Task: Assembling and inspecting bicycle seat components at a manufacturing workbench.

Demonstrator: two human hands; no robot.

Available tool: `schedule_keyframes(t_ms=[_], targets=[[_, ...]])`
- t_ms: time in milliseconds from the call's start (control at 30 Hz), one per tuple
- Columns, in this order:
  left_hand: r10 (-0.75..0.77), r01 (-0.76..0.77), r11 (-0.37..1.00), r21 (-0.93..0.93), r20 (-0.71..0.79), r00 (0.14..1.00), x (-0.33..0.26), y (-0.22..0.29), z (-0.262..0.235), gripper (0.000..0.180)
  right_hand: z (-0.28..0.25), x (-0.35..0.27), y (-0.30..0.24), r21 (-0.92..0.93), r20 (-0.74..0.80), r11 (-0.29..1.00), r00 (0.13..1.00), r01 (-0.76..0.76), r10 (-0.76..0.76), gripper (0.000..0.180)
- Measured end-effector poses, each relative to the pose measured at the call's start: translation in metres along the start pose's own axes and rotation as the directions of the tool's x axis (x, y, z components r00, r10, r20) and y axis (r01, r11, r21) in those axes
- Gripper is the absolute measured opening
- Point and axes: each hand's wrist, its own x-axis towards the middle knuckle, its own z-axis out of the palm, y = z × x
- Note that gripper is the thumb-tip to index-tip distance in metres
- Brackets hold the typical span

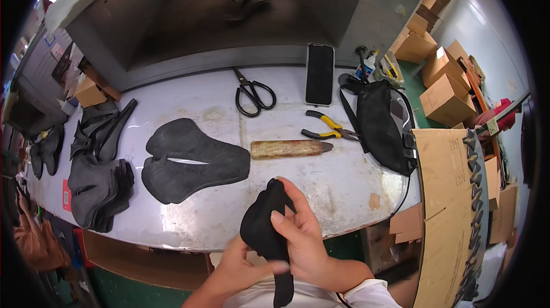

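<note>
Near the table's front edge I hold a folded black bicycle saddle cover (266,216), with a narrow strip of it hanging down toward my lap. My right hand (303,239) grips its right side, thumb pressed on the face and fingers reaching up to the top edge. Lower down, my left hand (246,265) pinches it, the thumb across the narrow part and the other fingers partly hidden behind. Just beyond my hands a flat black saddle-shaped piece (220,165) with a slit lies on the table. A wooden-handled tool (286,149) with a short dark tip lies beside it.
Black scissors (252,95), a phone (319,73), yellow-and-black pliers (329,126) and a black bag-like item (375,127) lie farther back. Stacked black pieces (100,190) sit at left. A grey metal box (229,59) borders the far edge; cardboard (447,205) stands at right.
</note>
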Motion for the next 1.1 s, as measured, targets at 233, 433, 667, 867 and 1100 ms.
schedule_keyframes(t_ms=[233, 433, 667, 867, 1100], targets=[[0.262, -0.229, 0.950, 0.212, -0.141, 0.955, -0.015, -0.016, -0.021, 0.028, 0.010, -0.004, 0.023, 0.028, 0.095, 0.999, 0.995, 0.027, -0.030, 0.065], [0.503, -0.211, 0.807, 0.551, -0.455, 0.735, -0.104, -0.033, -0.031, 0.029, 0.000, -0.012, 0.012, -0.371, 0.694, 0.907, 0.589, -0.201, 0.414, 0.079], [0.165, 0.615, 0.582, 0.532, -0.818, 0.551, -0.223, -0.104, -0.146, 0.021, -0.042, -0.015, -0.031, -0.333, 0.551, 0.940, 0.794, -0.073, 0.257, 0.068], [0.052, 0.287, 0.887, 0.363, -0.694, 0.718, -0.148, -0.047, -0.091, 0.025, -0.107, -0.063, -0.076, -0.458, 0.327, 0.874, 0.945, 0.159, -0.001, 0.036], [0.306, 0.029, 0.848, 0.529, -0.534, 0.788, -0.077, -0.010, -0.040, 0.027, -0.306, -0.217, -0.214, -0.786, -0.407, 0.358, 0.014, 0.504, -0.913, 0.020]])
